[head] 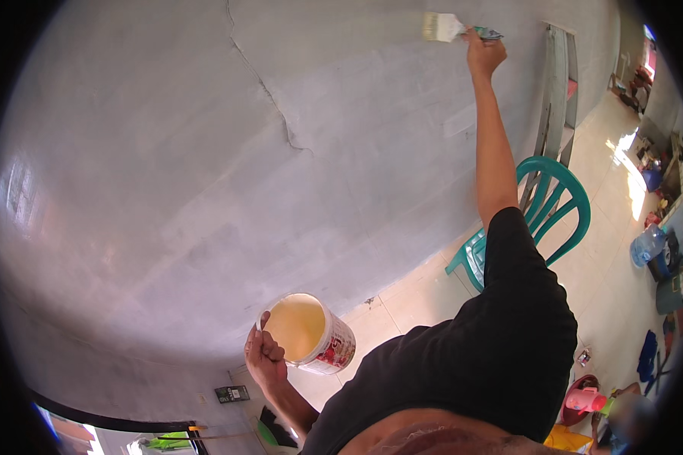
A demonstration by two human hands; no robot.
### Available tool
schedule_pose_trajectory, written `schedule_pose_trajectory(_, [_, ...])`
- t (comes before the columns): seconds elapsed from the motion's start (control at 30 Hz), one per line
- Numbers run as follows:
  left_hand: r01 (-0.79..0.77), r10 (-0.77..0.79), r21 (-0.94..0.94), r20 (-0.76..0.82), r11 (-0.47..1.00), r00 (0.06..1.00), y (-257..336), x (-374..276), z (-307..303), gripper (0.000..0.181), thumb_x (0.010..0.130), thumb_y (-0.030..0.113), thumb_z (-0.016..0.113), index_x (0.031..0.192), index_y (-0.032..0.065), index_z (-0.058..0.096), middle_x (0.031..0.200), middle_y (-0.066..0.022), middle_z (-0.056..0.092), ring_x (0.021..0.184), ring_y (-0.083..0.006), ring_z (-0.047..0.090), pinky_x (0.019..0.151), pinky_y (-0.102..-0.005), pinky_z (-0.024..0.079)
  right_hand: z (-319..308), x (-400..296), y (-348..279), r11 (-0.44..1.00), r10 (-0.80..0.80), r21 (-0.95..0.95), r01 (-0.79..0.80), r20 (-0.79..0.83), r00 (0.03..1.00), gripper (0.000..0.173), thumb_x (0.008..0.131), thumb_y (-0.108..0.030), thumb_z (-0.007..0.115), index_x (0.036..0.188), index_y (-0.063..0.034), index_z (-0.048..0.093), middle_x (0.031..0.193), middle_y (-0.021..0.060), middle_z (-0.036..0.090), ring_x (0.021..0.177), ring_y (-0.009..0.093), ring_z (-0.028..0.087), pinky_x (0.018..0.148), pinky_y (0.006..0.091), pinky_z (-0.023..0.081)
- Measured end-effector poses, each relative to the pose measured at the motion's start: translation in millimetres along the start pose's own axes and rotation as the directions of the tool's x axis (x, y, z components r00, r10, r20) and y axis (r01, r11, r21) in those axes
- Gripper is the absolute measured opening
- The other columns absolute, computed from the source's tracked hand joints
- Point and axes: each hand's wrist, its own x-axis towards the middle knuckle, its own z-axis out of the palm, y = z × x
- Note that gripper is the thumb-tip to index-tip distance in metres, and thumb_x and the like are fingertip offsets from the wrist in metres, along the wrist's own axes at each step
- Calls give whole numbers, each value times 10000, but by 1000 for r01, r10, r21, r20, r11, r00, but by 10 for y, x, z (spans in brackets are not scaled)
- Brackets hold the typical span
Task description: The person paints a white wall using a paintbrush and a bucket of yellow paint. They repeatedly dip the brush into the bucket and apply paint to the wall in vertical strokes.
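High on the grey plastered wall, my right hand grips a wide paintbrush by its handle. The pale bristles point left, at or close to the wall; contact cannot be made out. My left hand holds a plastic bucket by its rim or handle, low in front of me. Inside the bucket is a yellowish liquid. A long crack runs down the wall between the upper middle and the bucket.
A green plastic chair stands by my right arm, before a wooden ladder against the wall. Tiled floor runs along the wall's foot. A person sits at lower right near a pink jug. Household items line the right side.
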Motion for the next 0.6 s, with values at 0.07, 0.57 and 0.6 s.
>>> schedule_pose_trajectory(0.07, [3, -3, -13, -5, 1000, 1000, -40, 0, -75, 421, 983, 123, 455, 1310, -141, 419, 605, 77, 265, 452, -1, 214, 384, -178, 167, 28, -4, -47, 995, -33, -99, 26, -69, 997, 254, 769, -238, 744, 807, 11, 713, 713, 104, 716, 638, 214, 683, 630, 337, 521])
schedule_pose_trajectory(0.57, [136, -135, 50, -26, 989, 991, -82, 112, -165, 424, 983, 123, 438, 1309, -148, 436, 602, 82, 242, 465, 0, 189, 391, -184, 147, 654, -2442, -2706, 841, -296, 538, 53, 376, 878, 186, 759, -123, 765, 895, -19, 694, 813, 80, 723, 623, 160, 683, 540, 261, 527])
schedule_pose_trajectory(0.6, [137, -135, 61, -40, 989, 990, -99, 121, -158, 430, 988, 131, 431, 1318, -145, 423, 594, 84, 246, 458, 1, 193, 386, -189, 153, 663, -2406, -2671, 809, -241, 585, -66, 432, 869, 168, 766, -112, 764, 888, -16, 698, 807, 80, 722, 634, 145, 677, 548, 255, 525])
